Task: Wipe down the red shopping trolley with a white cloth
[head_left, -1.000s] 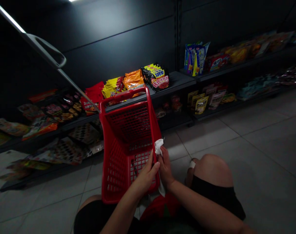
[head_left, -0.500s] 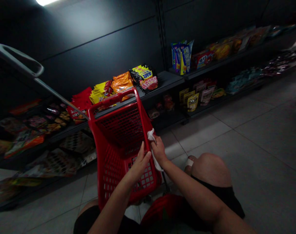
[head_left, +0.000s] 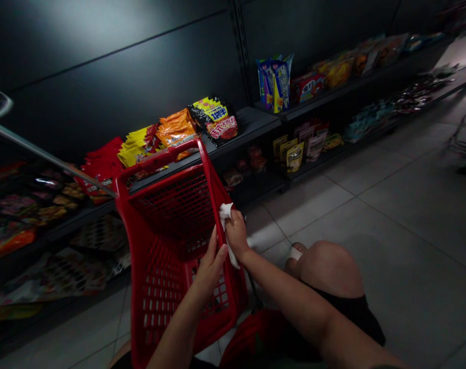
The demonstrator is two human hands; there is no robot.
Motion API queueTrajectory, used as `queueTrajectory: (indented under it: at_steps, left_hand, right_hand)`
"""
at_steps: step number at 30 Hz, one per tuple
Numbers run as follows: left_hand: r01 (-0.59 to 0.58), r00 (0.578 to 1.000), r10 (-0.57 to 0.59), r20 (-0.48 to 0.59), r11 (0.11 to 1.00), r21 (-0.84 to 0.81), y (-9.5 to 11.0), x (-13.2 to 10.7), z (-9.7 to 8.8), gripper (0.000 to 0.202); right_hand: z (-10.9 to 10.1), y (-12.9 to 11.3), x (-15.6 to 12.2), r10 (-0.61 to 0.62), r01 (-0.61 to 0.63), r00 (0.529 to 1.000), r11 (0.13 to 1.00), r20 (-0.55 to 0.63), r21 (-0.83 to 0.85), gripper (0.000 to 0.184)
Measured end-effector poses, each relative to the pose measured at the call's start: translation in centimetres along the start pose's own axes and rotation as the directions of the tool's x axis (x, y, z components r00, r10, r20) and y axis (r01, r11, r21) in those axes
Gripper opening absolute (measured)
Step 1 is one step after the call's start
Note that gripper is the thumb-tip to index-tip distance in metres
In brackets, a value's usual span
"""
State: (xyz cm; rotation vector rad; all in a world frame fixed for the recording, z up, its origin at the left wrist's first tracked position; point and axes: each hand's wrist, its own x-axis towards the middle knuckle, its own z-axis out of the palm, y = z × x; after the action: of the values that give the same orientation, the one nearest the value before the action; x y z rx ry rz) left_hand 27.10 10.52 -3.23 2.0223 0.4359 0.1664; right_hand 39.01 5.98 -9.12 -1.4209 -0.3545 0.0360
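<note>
A red plastic shopping cart basket (head_left: 126, 230) stands in front of me with slotted walls and a raised handle. My right hand (head_left: 236, 236) is closed around a white cloth (head_left: 226, 211) and presses it to the outer side of the basket's right wall. Part of the cloth hangs below the fingers along that wall. On the inner side of the same wall is my left hand (head_left: 210, 265), its fingers stretched out and touching or close to the rim. Nothing shows in the left hand.
Dark shelves (head_left: 261, 119) carry orange packets (head_left: 176, 128), black noodle packs (head_left: 217, 120), blue snack bags (head_left: 279, 84) and yellow pouches (head_left: 295, 156). A metal pole (head_left: 52, 159) slants at the left. My bent knee (head_left: 333, 266) is to the right, above the tiled floor (head_left: 402, 215).
The view has turned slightly right, so cart and shelves appear further left. Both hands keep to the right wall of the basket, and the cloth stays in the right hand.
</note>
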Motion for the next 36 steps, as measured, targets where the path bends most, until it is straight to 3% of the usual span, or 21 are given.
queueTrajectory:
  at_steps: [3, 5, 7, 12, 14, 16, 19, 21, 24, 27, 30, 33, 36]
  left_hand:
    - [0.004, 1.000, -0.003, -0.001, 0.999, 0.046, -0.1, -0.2, -0.1, 0.070]
    - [0.004, 1.000, -0.005, 0.008, 0.998, 0.057, -0.2, -0.3, -0.1, 0.070]
    - [0.008, 1.000, -0.009, 0.015, 0.997, 0.072, 0.0, -0.3, -0.2, 0.069]
    - [0.023, 0.999, -0.027, 0.029, 0.992, 0.127, 1.1, 0.0, 0.0, 0.070]
    - [0.051, 0.998, -0.057, 0.037, 0.988, 0.148, 1.5, 0.0, 0.2, 0.072]
    - [0.051, 0.998, -0.057, 0.041, 0.987, 0.153, 1.5, 0.1, 0.5, 0.074]
    - [0.019, 0.999, -0.024, 0.033, 0.990, 0.143, 0.8, 0.1, 0.9, 0.077]
    - [-0.007, 1.000, 0.003, 0.028, 0.992, 0.124, 0.3, 0.2, 1.1, 0.078]
    - [-0.057, 0.998, 0.056, 0.007, 0.994, 0.095, 0.1, 0.4, 1.2, 0.076]
    - [-0.073, 0.997, 0.073, 0.001, 0.994, 0.082, 0.6, 0.8, 1.1, 0.075]
    - [-0.036, 0.999, 0.036, 0.009, 0.996, 0.076, 1.3, 1.2, 1.1, 0.077]
    - [-0.011, 1.000, 0.011, 0.007, 0.997, 0.078, 1.7, 1.4, 1.1, 0.078]
    - [-0.031, 1.000, 0.030, 0.009, 0.996, 0.087, 1.7, 1.4, 1.1, 0.078]
  right_hand:
    - [-1.8, -0.6, -4.9, -0.064, 0.063, 0.997, 0.996, 0.030, 0.061, 0.031]
    - [-2.4, -0.9, -6.0, -0.099, 0.094, 0.994, 0.992, 0.056, 0.080, 0.032]
    - [-1.7, -1.3, -3.7, -0.109, 0.105, 0.992, 0.992, 0.057, 0.069, 0.032]
    - [1.9, -3.7, 6.9, -0.105, 0.107, 0.994, 0.992, -0.021, 0.067, 0.040]
    - [1.9, -5.1, 7.9, -0.209, 0.212, 0.975, 0.977, 0.077, -0.032, 0.036]
    - [0.6, -6.0, 6.5, -0.298, 0.340, 0.923, 0.928, 0.243, -0.153, 0.031]
    - [-1.6, -6.4, 3.7, -0.335, 0.453, 0.853, 0.857, 0.402, -0.247, 0.035]
    - [-1.7, -6.3, 4.1, -0.361, 0.506, 0.819, 0.821, 0.446, -0.265, 0.038]
    - [0.6, -6.4, 9.1, -0.405, 0.563, 0.795, 0.770, 0.451, -0.300, 0.036]
    - [3.8, -6.7, 15.5, -0.400, 0.543, 0.823, 0.762, 0.403, -0.354, 0.030]
    - [5.5, -6.8, 18.8, -0.372, 0.503, 0.852, 0.776, 0.368, -0.380, 0.033]
    - [4.7, -6.4, 17.1, -0.338, 0.439, 0.892, 0.808, 0.300, -0.393, 0.047]
    - [2.5, -5.5, 12.4, -0.326, 0.415, 0.903, 0.831, 0.281, -0.371, 0.047]
